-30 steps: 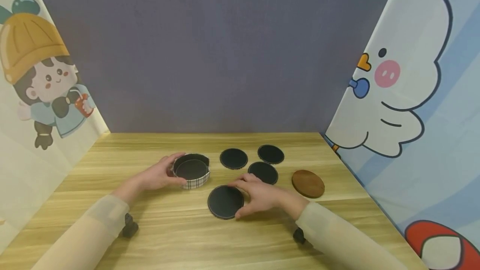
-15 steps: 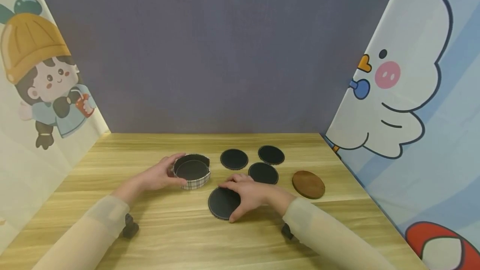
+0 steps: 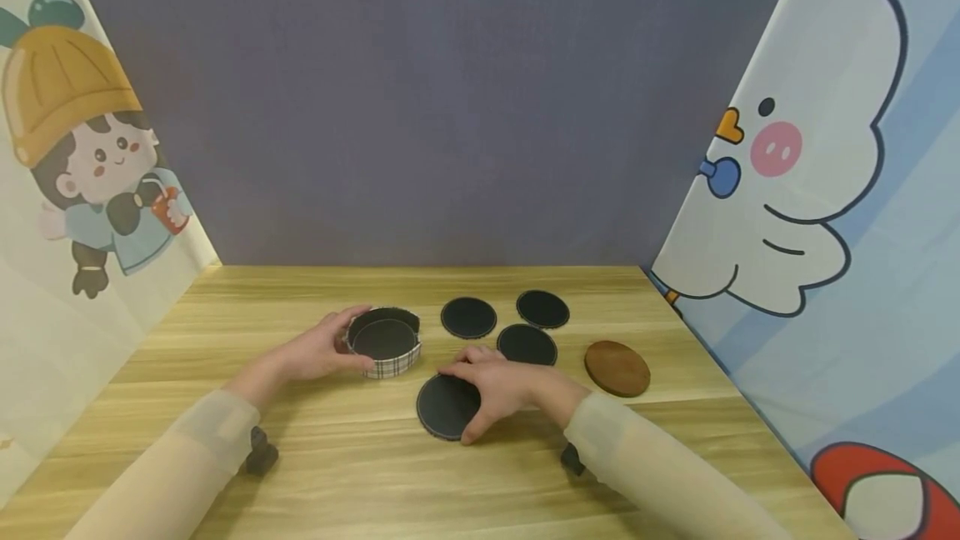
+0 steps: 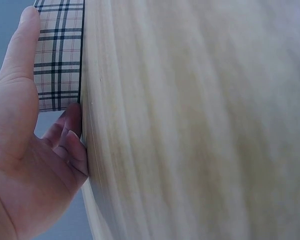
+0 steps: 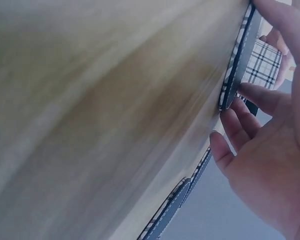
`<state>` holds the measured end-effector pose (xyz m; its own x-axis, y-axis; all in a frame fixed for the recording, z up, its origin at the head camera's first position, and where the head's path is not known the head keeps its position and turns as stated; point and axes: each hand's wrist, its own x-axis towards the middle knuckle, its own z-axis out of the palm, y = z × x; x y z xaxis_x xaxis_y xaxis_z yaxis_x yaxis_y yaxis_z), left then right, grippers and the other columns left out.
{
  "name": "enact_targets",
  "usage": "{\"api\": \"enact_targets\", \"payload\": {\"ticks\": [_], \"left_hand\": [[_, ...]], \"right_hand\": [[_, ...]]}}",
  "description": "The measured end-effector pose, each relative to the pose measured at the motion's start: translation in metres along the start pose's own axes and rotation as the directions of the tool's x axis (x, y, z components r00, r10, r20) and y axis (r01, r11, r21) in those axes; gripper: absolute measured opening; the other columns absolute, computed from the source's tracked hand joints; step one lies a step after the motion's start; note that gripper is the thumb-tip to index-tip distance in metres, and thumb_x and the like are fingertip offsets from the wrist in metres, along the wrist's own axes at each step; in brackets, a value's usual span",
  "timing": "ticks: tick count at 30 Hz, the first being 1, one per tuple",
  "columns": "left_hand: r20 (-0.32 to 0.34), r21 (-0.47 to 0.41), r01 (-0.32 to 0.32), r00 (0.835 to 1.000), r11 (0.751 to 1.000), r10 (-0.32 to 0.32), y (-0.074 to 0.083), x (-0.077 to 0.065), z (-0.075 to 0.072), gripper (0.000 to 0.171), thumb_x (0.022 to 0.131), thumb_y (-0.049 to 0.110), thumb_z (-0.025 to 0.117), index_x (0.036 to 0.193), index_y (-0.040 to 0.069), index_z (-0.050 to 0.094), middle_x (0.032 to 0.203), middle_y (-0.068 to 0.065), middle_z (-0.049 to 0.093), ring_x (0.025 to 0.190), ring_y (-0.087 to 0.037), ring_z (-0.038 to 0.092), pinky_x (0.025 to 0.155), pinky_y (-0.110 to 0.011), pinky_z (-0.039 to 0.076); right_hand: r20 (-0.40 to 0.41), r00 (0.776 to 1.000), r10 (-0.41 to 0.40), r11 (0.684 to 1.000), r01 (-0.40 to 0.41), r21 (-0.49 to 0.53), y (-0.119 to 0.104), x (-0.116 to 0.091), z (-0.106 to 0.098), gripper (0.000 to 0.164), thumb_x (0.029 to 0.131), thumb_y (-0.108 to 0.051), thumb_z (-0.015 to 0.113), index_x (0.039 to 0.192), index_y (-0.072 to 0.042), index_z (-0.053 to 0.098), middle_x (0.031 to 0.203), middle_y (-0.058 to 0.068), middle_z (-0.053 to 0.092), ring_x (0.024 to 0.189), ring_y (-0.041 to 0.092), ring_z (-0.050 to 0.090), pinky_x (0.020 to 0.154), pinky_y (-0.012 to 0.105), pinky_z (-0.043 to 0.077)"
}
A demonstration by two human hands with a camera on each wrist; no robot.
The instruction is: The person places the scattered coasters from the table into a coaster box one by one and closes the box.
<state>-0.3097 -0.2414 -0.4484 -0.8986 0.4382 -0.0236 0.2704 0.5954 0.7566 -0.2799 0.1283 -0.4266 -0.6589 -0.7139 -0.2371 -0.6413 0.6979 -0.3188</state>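
Note:
My left hand [image 3: 322, 350] holds a round coaster holder [image 3: 392, 367] from its left side, thumb at the front and fingers behind. In the left wrist view the holder's plaid outer wall [image 4: 59, 55] lies along the thumb. The holder has a black inside and a notch at its right. My right hand [image 3: 495, 390] spans a round black coaster [image 3: 442, 408] that lies on the table, thumb at the near edge and fingers at the far edge. In the right wrist view the fingertips touch the stitched rim of this coaster [image 5: 240, 60]. Its right part is hidden under the hand.
Behind the right hand lie three more black coasters: one at back left [image 3: 468, 318], one at back right [image 3: 542, 308] and a nearer coaster [image 3: 527, 344]. A brown wooden disc [image 3: 617, 369] is to the right. A grey panel [image 3: 435, 107] rises behind the wooden table [image 3: 337, 465].
Over the past second my right hand has moved left over the near coaster, which stays in place. My left hand and the holder have not moved.

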Motion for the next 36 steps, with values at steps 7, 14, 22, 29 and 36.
{"api": "enact_targets", "payload": {"ticks": [7,14,22,29,36], "left_hand": [[0.001,-0.003,0.002,1.0,1.0,-0.002,0.001,-0.001,0.001,0.113,0.092,0.037,0.091,0.175,0.01,0.02,0.156,-0.04,0.035,0.12,-0.036,0.07,0.108,-0.059,0.059],[0.003,-0.002,0.003,1.0,1.0,-0.003,0.002,-0.002,0.001,0.113,0.092,0.038,0.091,0.175,0.01,0.02,0.155,-0.039,0.036,0.119,-0.036,0.07,0.107,-0.058,0.06],[0.007,-0.019,0.007,1.0,1.0,-0.007,0.0,-0.002,0.001,0.113,0.093,0.038,0.091,0.175,0.011,0.019,0.156,-0.038,0.035,0.121,-0.038,0.069,0.106,-0.058,0.06],[0.007,-0.02,0.004,1.0,1.0,-0.004,0.001,-0.001,0.001,0.112,0.093,0.038,0.091,0.176,0.012,0.019,0.155,-0.038,0.036,0.121,-0.038,0.068,0.106,-0.059,0.06],[0.004,-0.005,0.005,1.0,1.0,-0.005,0.003,-0.001,0.0,0.112,0.093,0.039,0.09,0.175,0.012,0.019,0.154,-0.038,0.037,0.121,-0.038,0.068,0.107,-0.059,0.06]], "right_hand": [[-0.021,1.0,-0.016,1.0,0.016,-0.02,-0.001,0.0,0.002,0.107,0.076,-0.054,0.096,0.166,-0.022,0.048,0.153,0.001,0.046,0.139,0.019,0.041,0.118,0.04,0.043],[-0.033,0.999,-0.038,0.999,0.038,-0.008,0.001,-0.003,0.004,0.105,0.074,-0.052,0.097,0.163,-0.02,0.05,0.148,0.002,0.045,0.132,0.016,0.042,0.114,0.035,0.046],[-0.04,0.997,-0.059,0.998,0.059,0.002,0.007,-0.008,0.001,0.103,0.075,-0.052,0.095,0.162,-0.019,0.051,0.153,0.002,0.046,0.134,0.015,0.043,0.116,0.04,0.041],[-0.147,0.989,-0.014,0.997,0.025,0.067,0.014,-0.014,-0.003,0.106,0.075,-0.053,0.093,0.166,-0.021,0.048,0.155,0.001,0.046,0.133,0.022,0.043,0.11,0.046,0.044],[-0.252,0.968,0.017,0.991,0.017,0.131,0.022,-0.011,-0.016,0.109,0.078,-0.054,0.09,0.17,-0.019,0.042,0.157,0.006,0.042,0.141,0.031,0.039,0.111,0.054,0.042]]}}
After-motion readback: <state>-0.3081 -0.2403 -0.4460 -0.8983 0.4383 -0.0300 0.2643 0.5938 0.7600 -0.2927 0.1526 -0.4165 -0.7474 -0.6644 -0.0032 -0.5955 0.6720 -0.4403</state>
